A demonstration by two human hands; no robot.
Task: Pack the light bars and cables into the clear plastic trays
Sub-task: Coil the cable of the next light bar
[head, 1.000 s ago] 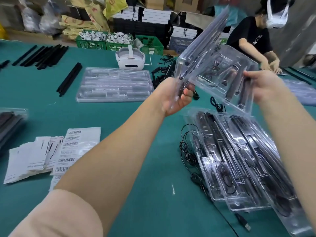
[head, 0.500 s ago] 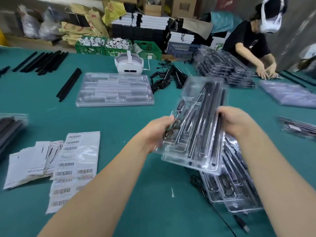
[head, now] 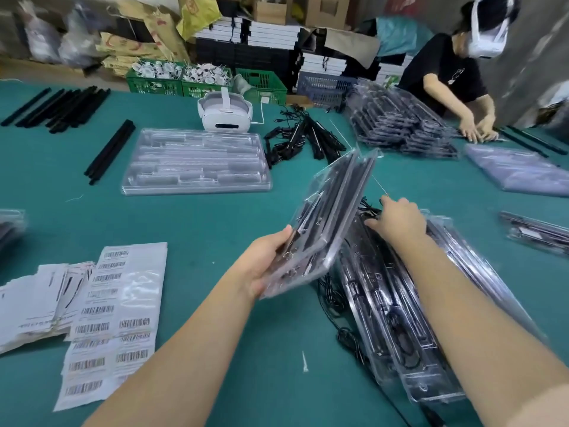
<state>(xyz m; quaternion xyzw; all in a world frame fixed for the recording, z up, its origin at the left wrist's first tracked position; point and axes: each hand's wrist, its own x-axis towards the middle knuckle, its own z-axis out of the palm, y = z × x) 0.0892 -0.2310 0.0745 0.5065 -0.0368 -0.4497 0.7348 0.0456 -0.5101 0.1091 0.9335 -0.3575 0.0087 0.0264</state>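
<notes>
Head: left hand grips glossy filled tray.

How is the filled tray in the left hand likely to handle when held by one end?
The tray is probably stiff: gripped at one end by the left hand, it stays straight. Its glossy plastic looks slippery, and tilted on edge, it might spill loose parts.

At the frame's centre the left hand grips a filled clear tray tilted on edge, while the right hand rests on the packed trays on the green tabletop, lower right.
</notes>
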